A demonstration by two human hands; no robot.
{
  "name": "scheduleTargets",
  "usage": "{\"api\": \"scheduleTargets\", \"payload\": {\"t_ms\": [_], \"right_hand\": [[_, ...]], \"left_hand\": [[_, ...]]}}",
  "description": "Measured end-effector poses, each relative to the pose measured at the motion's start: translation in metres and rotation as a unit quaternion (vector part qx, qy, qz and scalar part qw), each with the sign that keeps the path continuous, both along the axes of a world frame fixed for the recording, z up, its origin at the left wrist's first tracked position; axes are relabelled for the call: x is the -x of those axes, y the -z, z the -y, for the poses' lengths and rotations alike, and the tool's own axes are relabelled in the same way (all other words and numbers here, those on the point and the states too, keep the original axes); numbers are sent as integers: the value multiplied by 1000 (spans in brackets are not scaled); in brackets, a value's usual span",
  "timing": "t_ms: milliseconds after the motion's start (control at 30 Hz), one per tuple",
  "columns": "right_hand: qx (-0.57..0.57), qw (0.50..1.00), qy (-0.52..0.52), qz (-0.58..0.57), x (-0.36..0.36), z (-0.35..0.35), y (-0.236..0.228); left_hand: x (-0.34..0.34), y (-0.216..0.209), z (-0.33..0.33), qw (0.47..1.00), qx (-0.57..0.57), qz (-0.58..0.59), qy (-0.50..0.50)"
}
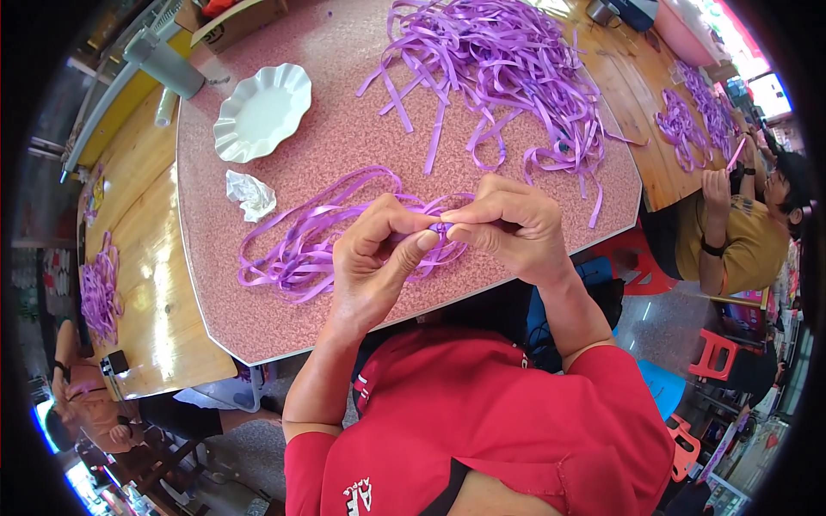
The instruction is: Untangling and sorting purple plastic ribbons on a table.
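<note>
Fingers of the left hand (372,254) and right hand (514,225) are closed in a pinch on purple ribbon (440,230), fingertips nearly meeting. The looped bundle (301,273) extends leftward from the fingers across the tabletop (344,129), long axis roughly left to right, left hand nearer; the larger ribbon pile (508,64) lies beyond, ahead and rightward.

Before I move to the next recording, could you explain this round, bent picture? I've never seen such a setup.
There is no machine, only a person in a red shirt, working bare-handed. The picture comes from a fisheye camera worn on the head, looking down, so straight edges bend. The left hand and right hand together pinch a thin purple ribbon. On the pink speckled tabletop lie a loose bundle of purple ribbons, a white scalloped plate, a crumpled white wad and, farther off, a larger purple ribbon heap.
</note>
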State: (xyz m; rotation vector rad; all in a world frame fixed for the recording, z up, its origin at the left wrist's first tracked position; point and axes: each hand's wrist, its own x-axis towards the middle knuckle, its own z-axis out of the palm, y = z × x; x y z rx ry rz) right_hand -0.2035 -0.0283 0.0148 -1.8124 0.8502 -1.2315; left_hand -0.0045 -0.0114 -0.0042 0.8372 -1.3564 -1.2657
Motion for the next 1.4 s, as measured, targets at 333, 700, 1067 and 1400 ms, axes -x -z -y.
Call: {"api": "scheduleTargets", "payload": {"t_ms": [333, 700, 1067, 1400], "right_hand": [[47, 998, -10, -34, 3, 2, -4], [74, 997, 11, 2, -3, 1, 1], [220, 972, -65, -47, 4, 14, 3], [283, 958, 5, -50, -9, 19, 20]], "left_hand": [[1, -4, 2, 996, 42, 75, -10], [8, -3, 0, 996, 58, 50, -51], [-12, -11, 2, 995, -38, 9, 87], [-10, 4, 6, 969, -169, -143, 106]]}}
